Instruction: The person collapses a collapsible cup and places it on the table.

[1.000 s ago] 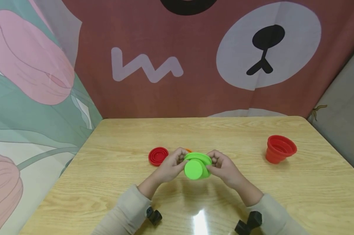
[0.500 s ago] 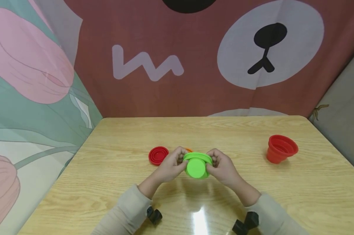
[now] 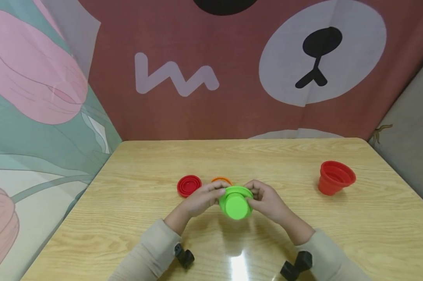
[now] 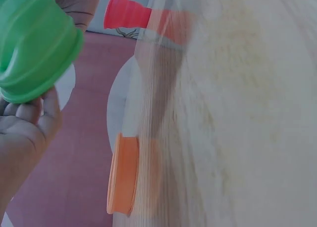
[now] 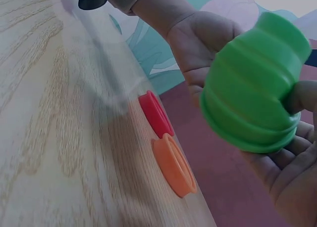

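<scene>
While the right hand (image 3: 267, 201) pinches a green cup (image 3: 236, 207), left fingers (image 3: 214, 186) extend alongside.

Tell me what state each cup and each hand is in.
Green cup: opened out, side dented, held above the table.
Tall red cup: opened out, upright.
Flat red cup: folded down, on the table.
Orange cup: folded down, on the table.
Left hand: touching the green cup's rim.
Right hand: gripping the green cup.

My sleeved forearms (image 3: 144, 249) slant inward from the lower corners of the head view. Around mid-frame, my left hand (image 3: 203, 198) reaches with extended fingers (image 3: 215, 185); further right, my right hand (image 3: 270, 201) pinches, fingers curled.
</scene>
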`<state>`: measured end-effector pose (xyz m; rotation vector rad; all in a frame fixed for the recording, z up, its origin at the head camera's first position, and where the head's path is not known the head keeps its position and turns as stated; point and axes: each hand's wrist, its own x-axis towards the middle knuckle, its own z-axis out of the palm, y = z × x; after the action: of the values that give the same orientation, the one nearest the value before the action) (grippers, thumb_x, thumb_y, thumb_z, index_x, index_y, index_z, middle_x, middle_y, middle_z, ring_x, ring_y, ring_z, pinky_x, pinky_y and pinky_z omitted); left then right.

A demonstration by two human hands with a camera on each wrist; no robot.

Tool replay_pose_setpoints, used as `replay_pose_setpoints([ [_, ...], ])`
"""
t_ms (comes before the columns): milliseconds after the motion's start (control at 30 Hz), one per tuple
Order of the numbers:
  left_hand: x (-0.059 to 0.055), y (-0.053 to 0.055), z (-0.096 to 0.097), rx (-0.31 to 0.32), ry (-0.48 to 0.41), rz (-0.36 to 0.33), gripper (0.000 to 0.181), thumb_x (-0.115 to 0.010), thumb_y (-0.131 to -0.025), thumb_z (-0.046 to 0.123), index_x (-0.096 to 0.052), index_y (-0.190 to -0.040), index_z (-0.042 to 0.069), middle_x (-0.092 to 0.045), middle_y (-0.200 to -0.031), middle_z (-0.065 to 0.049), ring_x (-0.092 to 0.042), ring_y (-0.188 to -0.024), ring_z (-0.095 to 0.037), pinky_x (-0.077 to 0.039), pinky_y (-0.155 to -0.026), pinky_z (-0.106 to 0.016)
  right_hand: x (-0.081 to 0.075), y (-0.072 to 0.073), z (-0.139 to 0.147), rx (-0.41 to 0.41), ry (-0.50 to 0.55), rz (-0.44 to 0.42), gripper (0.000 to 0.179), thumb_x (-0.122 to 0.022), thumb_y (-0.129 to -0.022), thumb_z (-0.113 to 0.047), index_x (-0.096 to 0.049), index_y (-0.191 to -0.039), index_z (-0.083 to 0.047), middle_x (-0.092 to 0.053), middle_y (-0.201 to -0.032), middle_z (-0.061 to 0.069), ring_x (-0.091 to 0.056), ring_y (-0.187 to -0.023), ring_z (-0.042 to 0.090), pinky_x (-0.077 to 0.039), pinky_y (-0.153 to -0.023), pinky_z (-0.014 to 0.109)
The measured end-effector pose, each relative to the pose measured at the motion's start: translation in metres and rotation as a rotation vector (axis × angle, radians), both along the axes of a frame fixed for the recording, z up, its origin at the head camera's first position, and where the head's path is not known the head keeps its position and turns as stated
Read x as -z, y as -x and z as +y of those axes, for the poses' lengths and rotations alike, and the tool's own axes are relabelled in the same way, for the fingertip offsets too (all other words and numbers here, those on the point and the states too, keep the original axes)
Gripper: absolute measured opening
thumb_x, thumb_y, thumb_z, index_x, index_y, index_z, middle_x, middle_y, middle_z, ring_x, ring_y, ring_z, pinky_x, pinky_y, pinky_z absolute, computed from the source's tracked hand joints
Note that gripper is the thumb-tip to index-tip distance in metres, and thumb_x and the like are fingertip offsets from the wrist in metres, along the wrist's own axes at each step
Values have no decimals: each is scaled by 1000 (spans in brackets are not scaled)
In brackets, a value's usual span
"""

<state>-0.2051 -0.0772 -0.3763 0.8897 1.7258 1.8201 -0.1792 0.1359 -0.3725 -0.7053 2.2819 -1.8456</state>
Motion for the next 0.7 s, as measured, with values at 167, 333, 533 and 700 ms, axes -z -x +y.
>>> replay_pose_setpoints([
  [167, -1, -1, 0, -19, 41, -48, 32, -41, -90, 11, -43, -111, -13, -54, -91, 2, -53, -79, -9, -45, -71, -26, 2, 1, 4, -89, 51, -26, 24, -52, -81, -2, -49, -102, 8, -56, -93, 12, -54, -81, 18, -47, -72, 31],
  [333, -1, -1, -1, 0, -164, -113, 18, -40, -91, 9, -50, -105, 4, -56, -96, 1, -54, -81, -11, -45, -70, -27, 7, 4, 8, -299, 303, -64, 21, -45, -84, 0, -49, -105, 3, -57, -94, 5, -53, -87, 17, -41, -81, 34],
  [533, -1, -1, -2, 39, -320, -140, 16, -41, -91, 10, -53, -101, 12, -56, -98, 1, -53, -87, -11, -44, -74, -25, 13, 5, 8, -450, 477, -149, 29, -46, -80, 7, -48, -106, -5, -57, -98, 4, -54, -89, 15, -42, -82, 30],
  [700, -2, -2, -3, 26, -337, -146, 25, -34, -91, 1, -54, -100, 13, -55, -98, 1, -53, -86, -11, -45, -72, -23, 13, 5, 7, -446, 474, -122, 29, -49, -79, 8, -48, -105, -4, -58, -97, 3, -55, -87, 14, -45, -79, 28],
])
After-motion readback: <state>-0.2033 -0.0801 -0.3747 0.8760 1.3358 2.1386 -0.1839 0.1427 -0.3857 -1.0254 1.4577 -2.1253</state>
